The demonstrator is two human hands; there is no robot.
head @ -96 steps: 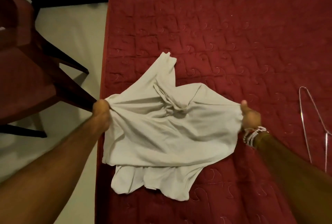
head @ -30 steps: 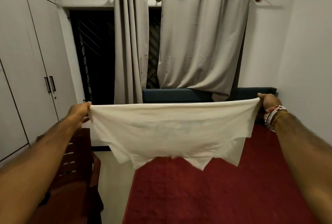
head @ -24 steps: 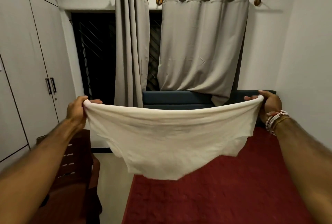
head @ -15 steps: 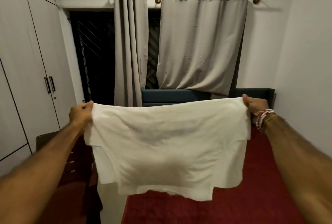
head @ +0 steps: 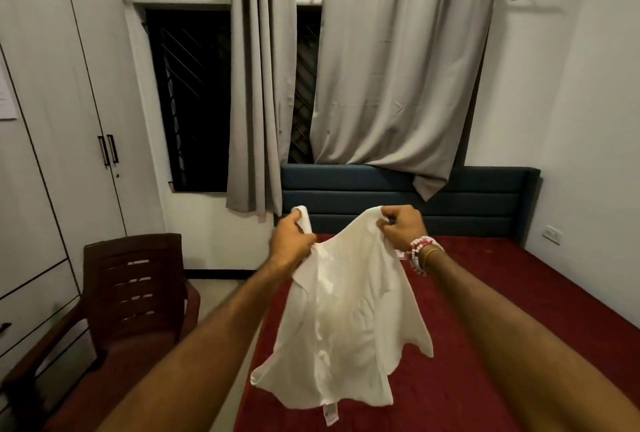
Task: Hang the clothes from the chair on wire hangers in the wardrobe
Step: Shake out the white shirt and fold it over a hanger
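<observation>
above the bed (head: 485,345), shirt (head: 346,327) in hands

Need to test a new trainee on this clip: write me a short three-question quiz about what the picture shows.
1. Multiple choice: what holds up the white cloth garment? A the left-hand grip alone; B the right-hand grip alone; C both.
2. True or false: the white wardrobe doors with black handles are shut.
3. Fill in: the dark brown plastic chair stands to the ___ of the dark red bed.
Key: 1 C, each one pinches the garment's upper edge. 2 True. 3 Left.
</observation>
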